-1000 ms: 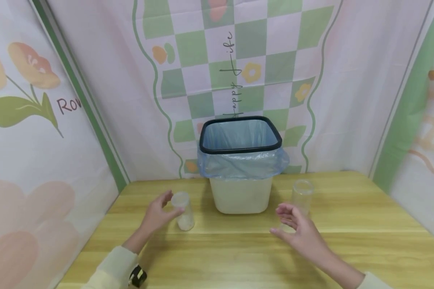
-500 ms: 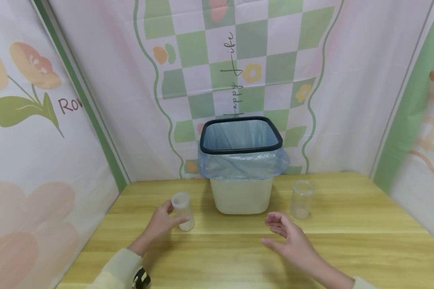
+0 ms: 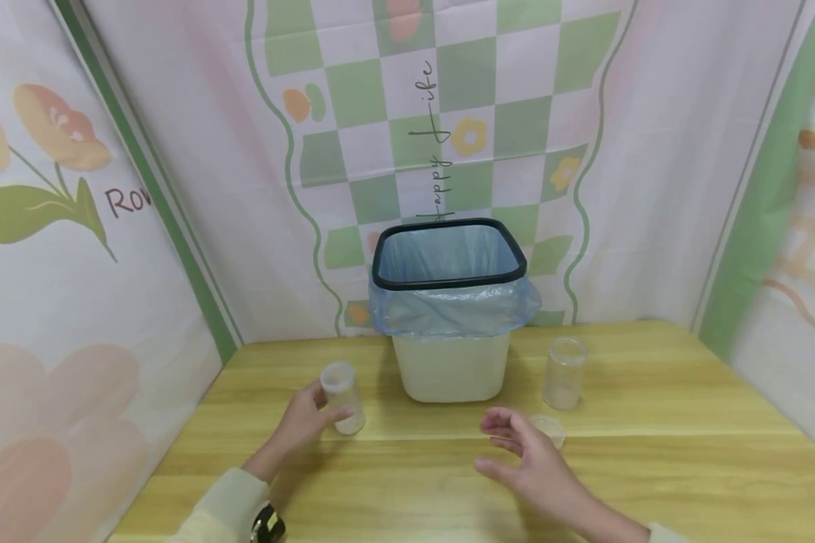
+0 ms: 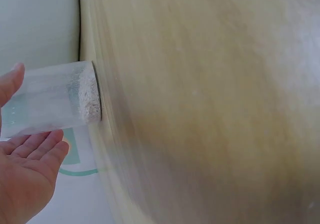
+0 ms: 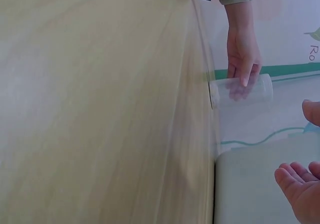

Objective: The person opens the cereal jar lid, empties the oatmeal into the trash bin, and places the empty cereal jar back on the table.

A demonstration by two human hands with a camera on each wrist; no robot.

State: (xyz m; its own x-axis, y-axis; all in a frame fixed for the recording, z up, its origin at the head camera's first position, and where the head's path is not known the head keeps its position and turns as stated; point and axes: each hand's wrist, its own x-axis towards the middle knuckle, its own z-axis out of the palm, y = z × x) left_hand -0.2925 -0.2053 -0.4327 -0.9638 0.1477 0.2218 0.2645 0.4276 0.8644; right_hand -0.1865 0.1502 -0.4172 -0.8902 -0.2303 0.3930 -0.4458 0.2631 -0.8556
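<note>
The left hand (image 3: 302,419) has thumb and fingers around an upright, clear cylindrical jar (image 3: 346,406) (whitish grains lie at its bottom). Beyond and between both hands' fingers stands a cream, blue-lined bin (image 3: 451,369) with a black rim. The right hand (image 3: 531,461) is released, fingers loosely bent; just right of them lies a clear round disc (image 3: 552,429), and farther beyond stands another clear cylinder (image 3: 565,373).

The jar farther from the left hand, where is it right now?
In the head view, the clear jar stands on the table, to the right of the trash bin and beyond the right hand.
</note>
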